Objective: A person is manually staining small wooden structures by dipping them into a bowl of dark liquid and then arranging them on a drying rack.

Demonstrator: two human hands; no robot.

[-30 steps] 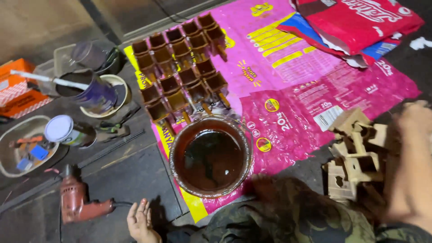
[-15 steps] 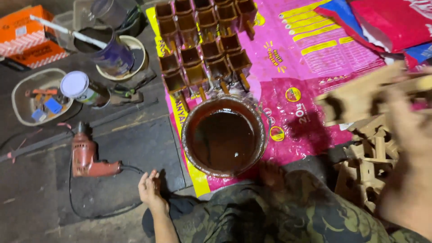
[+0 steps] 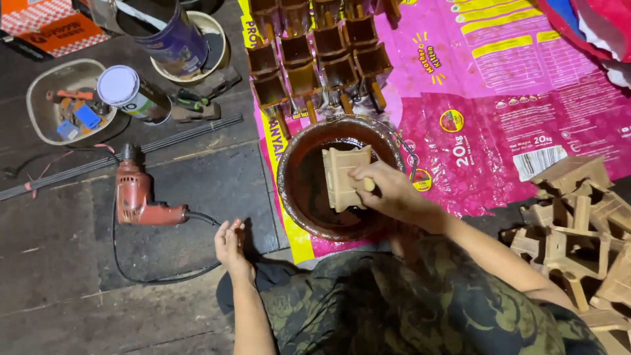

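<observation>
My right hand grips a pale, unstained wooden box piece and holds it over the round bucket of dark brown stain, its lower end at the liquid. My left hand rests flat on the dark floor beside my knee, fingers spread, holding nothing. Behind the bucket stand several stained brown wooden boxes in rows on a pink plastic sack. A heap of unstained wooden pieces lies at my right.
A red electric drill with its cord lies on the floor left of the bucket. Further left and back are a paint tin, a dark blue can in a bowl, a tray of small tools and metal rods.
My right hand has carried a pale wooden piece from the heap on the right over to the bucket. The view has tilted down and left. My left hand stays on the floor.
</observation>
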